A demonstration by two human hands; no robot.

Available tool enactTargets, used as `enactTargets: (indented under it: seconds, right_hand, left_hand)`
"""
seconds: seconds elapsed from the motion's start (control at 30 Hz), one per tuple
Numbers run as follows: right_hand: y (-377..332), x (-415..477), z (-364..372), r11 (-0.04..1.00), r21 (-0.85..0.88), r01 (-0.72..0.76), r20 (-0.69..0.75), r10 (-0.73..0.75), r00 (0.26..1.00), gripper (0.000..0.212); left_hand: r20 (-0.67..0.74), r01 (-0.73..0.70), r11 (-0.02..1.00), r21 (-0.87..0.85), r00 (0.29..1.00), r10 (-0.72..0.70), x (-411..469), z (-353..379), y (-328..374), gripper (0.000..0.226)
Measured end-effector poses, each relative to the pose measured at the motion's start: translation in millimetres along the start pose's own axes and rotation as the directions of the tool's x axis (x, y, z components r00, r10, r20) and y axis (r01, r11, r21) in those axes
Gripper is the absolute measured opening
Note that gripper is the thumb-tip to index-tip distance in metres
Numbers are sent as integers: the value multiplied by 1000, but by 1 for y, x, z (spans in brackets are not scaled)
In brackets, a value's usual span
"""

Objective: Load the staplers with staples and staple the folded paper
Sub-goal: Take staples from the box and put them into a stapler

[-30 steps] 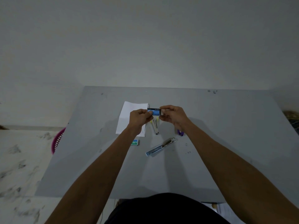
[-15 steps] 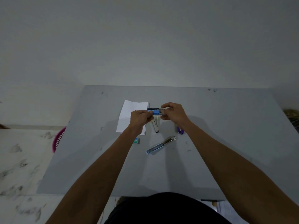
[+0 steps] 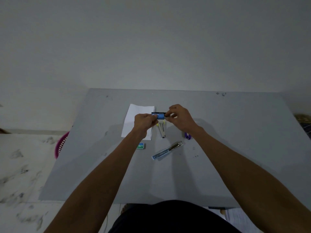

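While both forearms reach out from the near edge over the grey worktop (image 3: 235, 132), the pink basket (image 3: 61, 145) stands on the floor just off its left side. Further right lies the folded paper (image 3: 134, 121), a white sheet towards the far middle of the worktop, and near it, closer to the person, sits a small green staple box (image 3: 141, 146). The left hand (image 3: 144, 121) is held above the paper's right edge, its fingers curled shut in a grip on the left end of a small blue staple box (image 3: 159, 115), which is held off the surface. The right hand (image 3: 179, 117) meets that box from the other side, thumb and forefinger pinched at its right end, the other fingers loosely bent; whether they hold the box itself or its inner tray cannot be told. Below the box a yellow-tipped stapler (image 3: 161, 130) lies open in a narrow V. Nearer the person, a blue stapler (image 3: 167, 150) lies opened out flat, pointing diagonally. A purple stapler (image 3: 188, 136) peeks out beside the right wrist.
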State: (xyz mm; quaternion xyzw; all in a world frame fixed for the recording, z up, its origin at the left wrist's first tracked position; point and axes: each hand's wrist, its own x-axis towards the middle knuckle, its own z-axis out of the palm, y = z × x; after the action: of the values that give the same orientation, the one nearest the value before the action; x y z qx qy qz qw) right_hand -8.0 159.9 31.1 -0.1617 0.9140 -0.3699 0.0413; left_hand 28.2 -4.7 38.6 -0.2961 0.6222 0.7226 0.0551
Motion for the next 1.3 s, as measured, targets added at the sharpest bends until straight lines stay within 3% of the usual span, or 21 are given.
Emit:
enactTargets:
  seconds: [0.43,0.63,1.03,1.17,1.3]
  right_hand:
    - [9,-1,-1,996,11,-87,-16,88,996,18]
    - [10,-2,-2,994,-88,-72,-33,69,997,15]
    - [8,-4,-3,995,-100,-10,-51,5,999,13]
    - [7,-4,-4,998,-55,-13,-112,7,994,11]
    - [2,-7,-7,991,116,-62,-220,87,972,9]
  left_hand:
    - [48,-9,997,75,999,5,-5,2,-4,16]
    - [49,-3,997,72,999,-1,-4,2,-5,15]
    - [45,28,999,31,999,-29,-4,0,-6,21]
    - [39,35,999,4,999,-35,-5,0,-4,19]
    - [47,40,999,-24,998,-39,-7,-2,-1,19]
